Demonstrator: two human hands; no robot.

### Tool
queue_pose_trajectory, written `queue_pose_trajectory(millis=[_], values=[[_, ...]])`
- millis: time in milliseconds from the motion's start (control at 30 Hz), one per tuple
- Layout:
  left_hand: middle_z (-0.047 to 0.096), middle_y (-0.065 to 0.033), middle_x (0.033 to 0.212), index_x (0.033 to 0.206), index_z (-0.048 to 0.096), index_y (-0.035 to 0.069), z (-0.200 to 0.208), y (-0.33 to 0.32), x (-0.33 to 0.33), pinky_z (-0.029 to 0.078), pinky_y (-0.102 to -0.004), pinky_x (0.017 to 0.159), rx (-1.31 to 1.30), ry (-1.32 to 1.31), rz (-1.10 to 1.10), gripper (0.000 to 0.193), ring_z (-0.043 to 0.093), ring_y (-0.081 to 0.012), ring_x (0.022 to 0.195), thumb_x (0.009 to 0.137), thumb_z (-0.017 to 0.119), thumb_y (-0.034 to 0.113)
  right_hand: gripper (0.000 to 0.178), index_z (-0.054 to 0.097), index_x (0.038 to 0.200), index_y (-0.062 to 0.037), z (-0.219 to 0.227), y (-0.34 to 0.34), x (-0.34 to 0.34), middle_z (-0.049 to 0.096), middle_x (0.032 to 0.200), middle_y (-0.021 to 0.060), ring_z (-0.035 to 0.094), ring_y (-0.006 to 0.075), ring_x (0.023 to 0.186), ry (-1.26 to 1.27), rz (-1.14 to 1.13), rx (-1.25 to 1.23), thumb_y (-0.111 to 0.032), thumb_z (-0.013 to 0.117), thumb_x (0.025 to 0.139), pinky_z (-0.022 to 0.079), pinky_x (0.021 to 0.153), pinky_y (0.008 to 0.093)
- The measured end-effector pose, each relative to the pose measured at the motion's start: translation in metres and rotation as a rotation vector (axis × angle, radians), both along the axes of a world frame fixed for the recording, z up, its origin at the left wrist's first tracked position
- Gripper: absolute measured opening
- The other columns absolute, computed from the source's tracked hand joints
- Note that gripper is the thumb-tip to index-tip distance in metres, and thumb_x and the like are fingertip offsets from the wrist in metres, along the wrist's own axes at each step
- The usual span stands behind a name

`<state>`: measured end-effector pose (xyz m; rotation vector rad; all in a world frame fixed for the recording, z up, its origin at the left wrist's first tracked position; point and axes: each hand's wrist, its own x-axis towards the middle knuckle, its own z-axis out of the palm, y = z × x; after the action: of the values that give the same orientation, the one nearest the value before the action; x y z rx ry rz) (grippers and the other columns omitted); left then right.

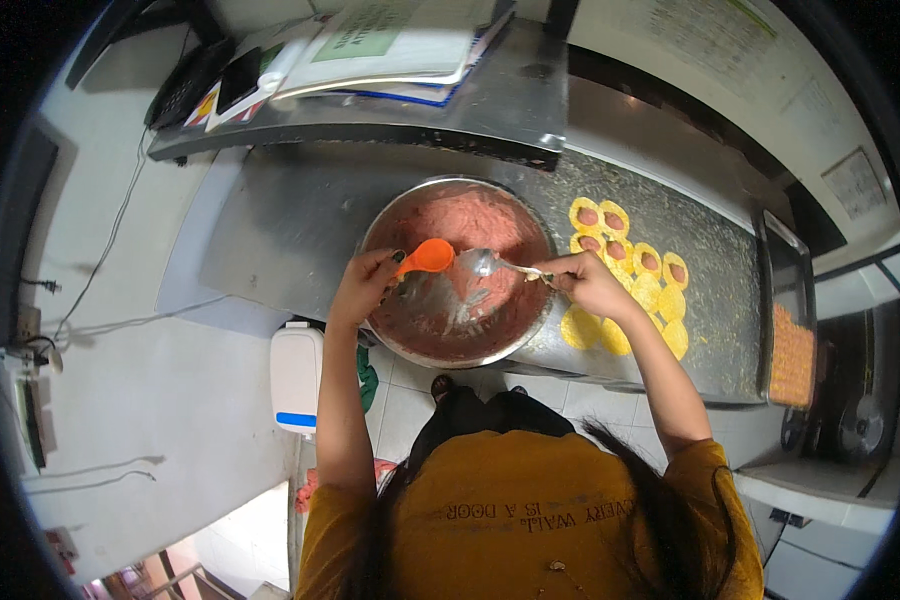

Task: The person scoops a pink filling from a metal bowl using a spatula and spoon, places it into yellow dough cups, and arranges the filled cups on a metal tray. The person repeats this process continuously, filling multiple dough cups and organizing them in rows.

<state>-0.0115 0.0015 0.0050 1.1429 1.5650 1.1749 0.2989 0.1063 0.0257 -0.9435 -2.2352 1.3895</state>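
Metal counter (280, 220) with a big steel bowl (525, 322) on it, pinkish mash (470, 213) inside, yellow rounds (646, 295) grouped on the counter right of the bowl, upper ones topped with pink portions. Over the bowl, right hand (582, 280) closed on the handle of a metal spoon (485, 262), left hand (368, 283) gripping an orange scoop (430, 256), spoon and scoop heads near each other.

Dark lettering (548, 511) on mustard shirt (510, 545); print on green label (370, 28).
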Motion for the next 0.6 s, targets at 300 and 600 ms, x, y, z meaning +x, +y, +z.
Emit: queue_pose_trajectory(millis=[300,600], values=[[0.052,-0.0112,0.054,0.083,0.061,-0.004,-0.004,-0.012,0.0,0.041,-0.0311,0.049,-0.096,0.344,0.042,0.026,0.051,-0.0147,0.05,0.082,0.049,0.019,0.037,0.061,0.107,-0.0025,0.038,-0.006,-0.037,0.065,0.096,0.0116,0.058,0.0129,0.082,0.068,-0.015,-0.109,0.005,0.047,0.074,0.045,0.075,0.0268],[0.057,-0.008,0.067,0.092,0.062,-0.006,0.005,-0.011,-0.002,0.041,-0.0278,0.057,-0.099,0.067,0.129,0.028,0.051,-0.0122,0.062,0.082,0.049,0.017,0.035,0.062,0.103,-0.0044,0.047,-0.023,-0.048,0.061,0.085,0.015,0.06,0.0299,0.067,-0.101,-0.102,0.643,0.0,0.053,0.069,0.048,0.062,0.0362]])
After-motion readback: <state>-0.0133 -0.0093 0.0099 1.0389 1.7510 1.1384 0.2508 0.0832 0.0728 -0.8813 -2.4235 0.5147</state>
